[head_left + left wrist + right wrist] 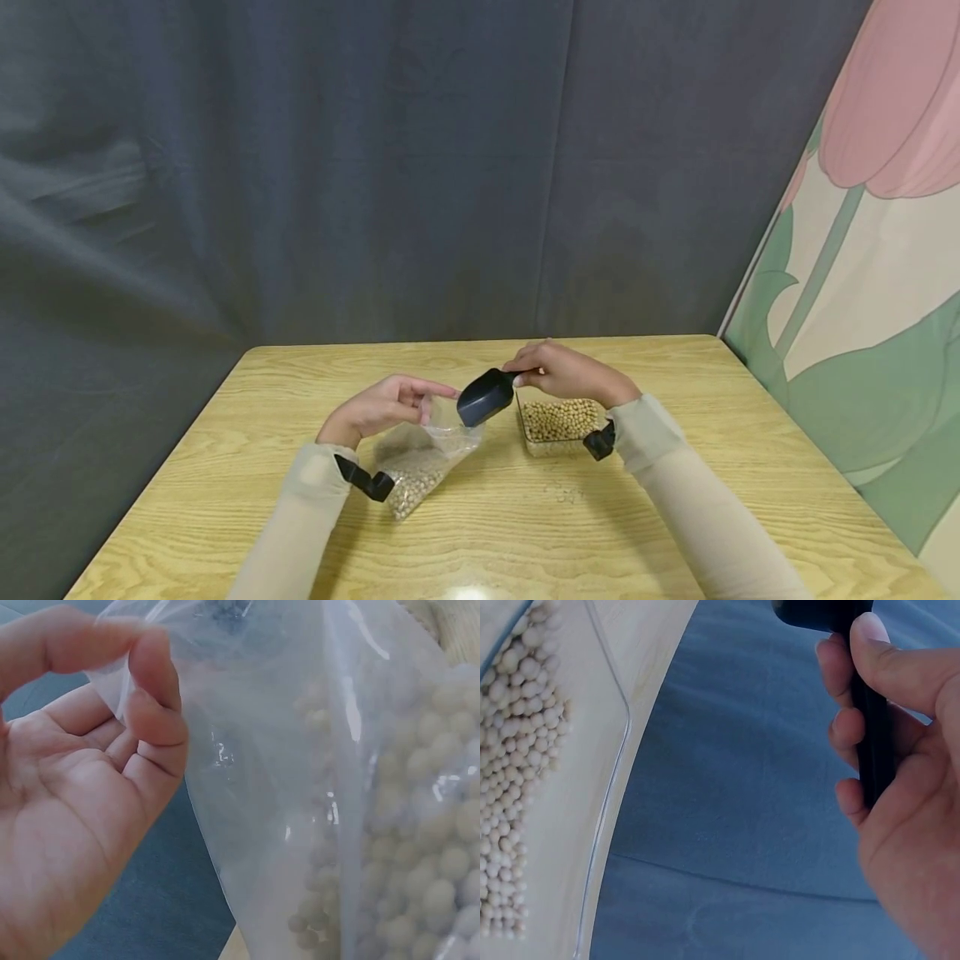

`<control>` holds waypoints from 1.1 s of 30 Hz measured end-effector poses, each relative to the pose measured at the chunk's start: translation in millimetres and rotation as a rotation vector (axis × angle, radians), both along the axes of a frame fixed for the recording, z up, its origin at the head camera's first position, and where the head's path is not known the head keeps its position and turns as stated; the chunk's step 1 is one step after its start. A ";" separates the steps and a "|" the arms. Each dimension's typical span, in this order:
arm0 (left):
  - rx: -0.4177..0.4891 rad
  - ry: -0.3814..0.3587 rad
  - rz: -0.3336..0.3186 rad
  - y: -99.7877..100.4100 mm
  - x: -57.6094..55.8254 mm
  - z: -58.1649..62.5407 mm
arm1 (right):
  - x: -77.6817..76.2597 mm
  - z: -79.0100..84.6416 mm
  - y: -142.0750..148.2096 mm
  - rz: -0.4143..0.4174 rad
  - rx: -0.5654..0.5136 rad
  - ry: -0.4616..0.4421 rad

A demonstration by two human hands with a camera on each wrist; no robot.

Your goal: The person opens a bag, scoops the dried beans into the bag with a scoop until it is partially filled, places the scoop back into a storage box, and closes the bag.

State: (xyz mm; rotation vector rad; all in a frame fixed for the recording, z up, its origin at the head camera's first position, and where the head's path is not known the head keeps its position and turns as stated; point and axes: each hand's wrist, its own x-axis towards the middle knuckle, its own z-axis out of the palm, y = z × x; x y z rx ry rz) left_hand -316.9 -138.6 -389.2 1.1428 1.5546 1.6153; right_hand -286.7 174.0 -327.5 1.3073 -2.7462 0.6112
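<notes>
My right hand (pixel 558 371) grips the handle of a black scoop (pixel 486 397), which tilts down to the left over the mouth of a clear plastic bag (pixel 438 454). In the right wrist view, fingers and thumb wrap round the scoop's handle (pixel 874 742). My left hand (pixel 382 408) pinches the upper edge of the bag; the left wrist view shows the plastic between thumb and curled fingers (pixel 154 712). Pale round beans (pixel 431 877) fill the lower part of the bag, which leans on the table. No beans show in the scoop's visible bowl.
Below my right hand stands a clear rectangular container (pixel 558 447) holding yellow soybeans (pixel 558 419). Both rest on a wood-grain table (pixel 480 542). A dark curtain (pixel 397 183) hangs behind the table's far edge, and a flower-painted panel (pixel 862 333) stands at the right.
</notes>
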 end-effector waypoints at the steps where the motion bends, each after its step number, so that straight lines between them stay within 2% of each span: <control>1: 0.005 -0.002 -0.004 0.5 0.0 -0.9 | -0.1 -0.2 2.1 -0.008 -0.002 -0.004; 11: 0.083 -0.037 -0.050 1.0 -2.8 -14.0 | -3.5 -1.6 23.9 -0.071 -0.052 0.010; 20: 0.066 -0.017 -0.015 2.0 -0.5 -15.7 | -6.8 -3.3 51.0 -0.116 -0.097 -0.021; 28: 0.077 -0.012 -0.024 3.0 -0.2 -17.9 | -6.5 -4.1 76.9 -0.164 -0.060 -0.004; 33: 0.076 -0.007 -0.023 3.4 0.5 -18.9 | -6.4 -4.4 92.2 -0.184 -0.002 0.039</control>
